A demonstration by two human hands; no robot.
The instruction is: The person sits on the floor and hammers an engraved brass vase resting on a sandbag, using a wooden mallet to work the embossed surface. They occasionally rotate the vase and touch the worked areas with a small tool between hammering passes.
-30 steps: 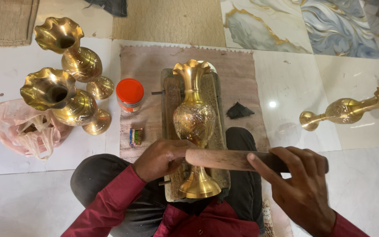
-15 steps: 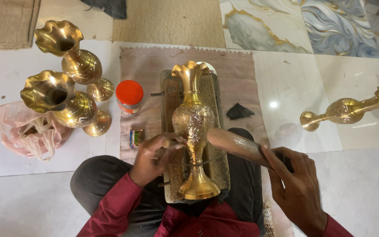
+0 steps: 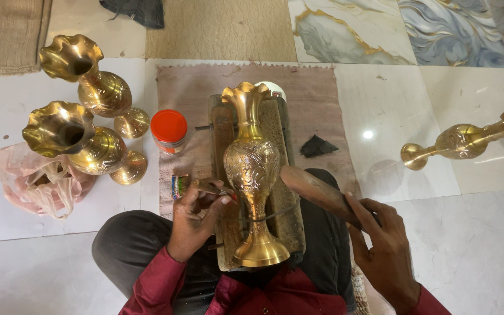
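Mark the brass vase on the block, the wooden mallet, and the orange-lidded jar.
brass vase (image 3: pixel 251 165), head view, on its engraved belly.
wooden mallet (image 3: pixel 313 189), head view, on its thick wooden shaft.
orange-lidded jar (image 3: pixel 168 126), head view, on the lid's top.

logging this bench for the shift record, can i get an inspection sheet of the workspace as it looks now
surface: pale tiled floor with a pinkish mat and a wooden block on it
job's things: brass vase lying along the block; thin metal tool at its neck; wooden mallet beside its body
clutter: two brass vases lying at left, another brass vase at right, orange-lidded jar, pink plastic bag, dark scrap
grippers: left hand fingers pinch the tool; right hand grips the mallet
cables: one wire looped round the vase stem
surroundings: woven rug, marbled tiles, dark cloth
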